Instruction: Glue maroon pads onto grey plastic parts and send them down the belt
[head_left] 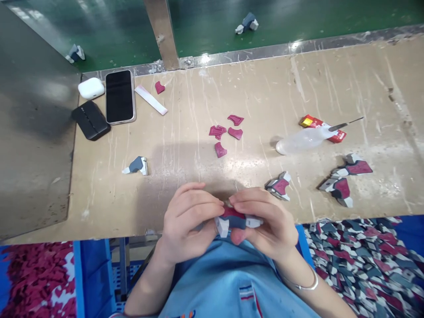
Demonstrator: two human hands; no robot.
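Close to my body at the bench's front edge, my left hand and my right hand grip a small plastic part between them. The part is dark blue-grey with white ends and a maroon top face. My fingertips press on it from both sides and cover some of it. Beyond my hands lie several loose maroon pieces. To the left rests a similar part without maroon. Right of my hands lie a part with a maroon face and two more like it.
A clear squeeze bottle with a needle tip lies by a red packet. Back left are a phone, a white case and a black box. Blue bins hold maroon pieces and finished-looking parts. Parts lie on the green surface.
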